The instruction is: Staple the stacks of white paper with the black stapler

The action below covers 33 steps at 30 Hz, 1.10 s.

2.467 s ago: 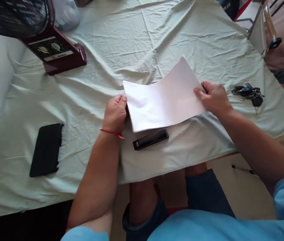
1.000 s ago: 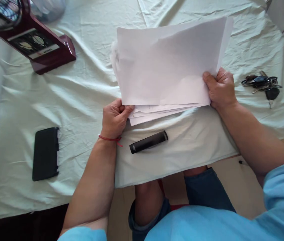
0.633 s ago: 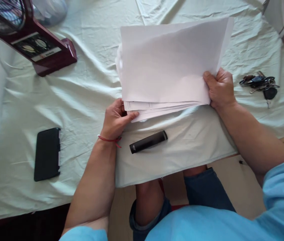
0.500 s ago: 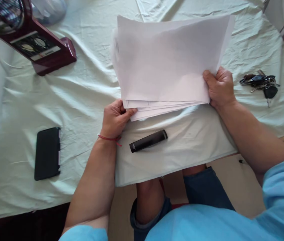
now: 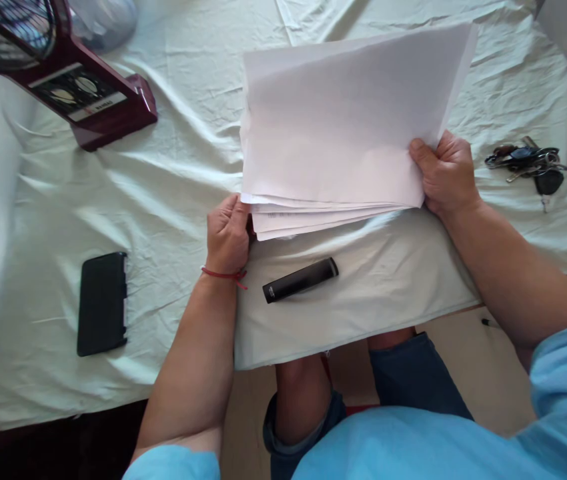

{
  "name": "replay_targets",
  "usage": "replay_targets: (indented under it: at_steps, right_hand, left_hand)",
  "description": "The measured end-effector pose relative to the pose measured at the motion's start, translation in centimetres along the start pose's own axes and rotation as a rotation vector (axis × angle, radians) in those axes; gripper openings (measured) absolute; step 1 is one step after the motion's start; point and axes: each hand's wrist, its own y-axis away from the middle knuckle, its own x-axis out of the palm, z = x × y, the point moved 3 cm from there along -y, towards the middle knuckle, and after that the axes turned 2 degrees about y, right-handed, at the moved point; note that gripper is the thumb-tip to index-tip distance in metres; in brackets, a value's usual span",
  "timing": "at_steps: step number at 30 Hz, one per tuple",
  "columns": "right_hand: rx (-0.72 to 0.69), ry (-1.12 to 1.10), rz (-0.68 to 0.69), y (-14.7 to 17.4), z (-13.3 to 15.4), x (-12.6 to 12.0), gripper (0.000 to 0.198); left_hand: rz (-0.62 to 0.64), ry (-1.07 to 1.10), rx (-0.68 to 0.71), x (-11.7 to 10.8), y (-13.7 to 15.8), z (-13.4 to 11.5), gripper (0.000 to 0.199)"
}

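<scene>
A stack of white paper sheets (image 5: 343, 127) is held up over the cloth-covered table. My right hand (image 5: 446, 170) is closed on its lower right corner, thumb on top and fingers underneath. At the lower left corner, my left hand (image 5: 229, 230) grips the stack's edge between thumb and fingers; some of its fingers are hidden below the sheets. The sheets fan slightly apart along the near edge, where faint print shows on a lower one. Just below the stack lies a black stapler-like bar (image 5: 300, 280), whose exact kind I cannot make out.
A black phone (image 5: 102, 304) lies at the left. A dark red fan-like stand (image 5: 113, 110) is at the upper left, with a clear plastic item (image 5: 106, 23) behind it. A bunch of keys (image 5: 531, 162) rests at the right. Pale green cloth (image 5: 178, 153) covers the table.
My left thumb has shifted up to the top sheet's corner, away from the lower sheets. The stack's left edges lie more closely together. My right hand keeps its grip.
</scene>
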Motion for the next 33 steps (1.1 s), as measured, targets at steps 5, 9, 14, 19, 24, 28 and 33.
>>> replay_targets:
  at_steps: [5, 9, 14, 19, 24, 28, 33]
  right_hand:
    - [-0.003, 0.022, 0.004, 0.1, -0.1, -0.2, 0.060]
    - [-0.007, 0.011, 0.021, 0.2, 0.0, -0.1, 0.062]
    - [-0.122, 0.028, -0.005, 0.5, 1.6, 0.0, 0.055]
    - [-0.226, 0.039, -0.019, 1.3, 3.7, 0.4, 0.049]
    - [-0.169, 0.008, 0.078, 2.0, 3.7, 1.0, 0.048]
    - [0.047, 0.075, 0.200, 2.4, 2.1, 1.0, 0.059]
    - [0.149, 0.128, 0.127, 2.4, 1.3, 0.8, 0.052]
  left_hand:
    - [-0.054, 0.109, 0.021, 0.2, 0.0, 0.1, 0.058]
    - [-0.030, -0.080, 0.056, -0.2, 0.1, 0.3, 0.062]
    - [-0.137, 0.059, 0.212, -0.3, 0.0, 0.1, 0.054]
    - [-0.212, 0.138, 0.285, -0.6, -0.4, -0.7, 0.050]
    - [-0.220, 0.210, 0.255, -1.7, -0.7, -0.4, 0.032]
    - [-0.190, 0.110, 0.152, -1.4, -0.3, 0.7, 0.043]
    - [-0.247, -0.080, 0.195, -1.9, 0.5, 1.7, 0.061]
